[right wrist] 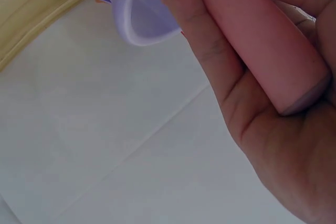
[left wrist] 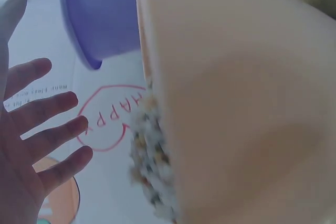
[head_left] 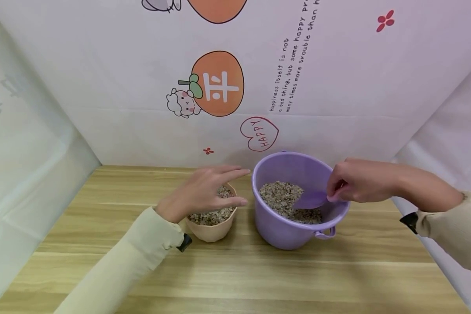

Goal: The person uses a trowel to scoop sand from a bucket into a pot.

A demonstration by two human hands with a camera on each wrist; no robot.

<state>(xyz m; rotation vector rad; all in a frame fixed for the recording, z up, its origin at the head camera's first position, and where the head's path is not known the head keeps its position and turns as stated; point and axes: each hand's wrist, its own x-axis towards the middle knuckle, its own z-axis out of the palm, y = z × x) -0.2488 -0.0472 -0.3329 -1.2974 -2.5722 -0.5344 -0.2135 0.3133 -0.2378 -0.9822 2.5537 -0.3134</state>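
Observation:
My right hand (head_left: 361,179) grips the pink handle (right wrist: 262,40) of a small trowel over the right rim of a purple bucket (head_left: 276,229). The trowel's purple blade (head_left: 311,199) slants down into the bucket, its tip at the tan, gravel-like grains (head_left: 278,196) inside. With fingers spread and relaxed, my left hand (head_left: 202,189) hovers over a peach-coloured pot (head_left: 212,233) and hides part of it. Similar grains (left wrist: 152,161) fill that pot close to its rim, heaped slightly above it in the left wrist view.
Both containers stand side by side on a wood-grain table (head_left: 235,279), a narrow gap between them. Behind the bucket rises a white printed backdrop (head_left: 337,87). White cloth walls close in the left and right sides.

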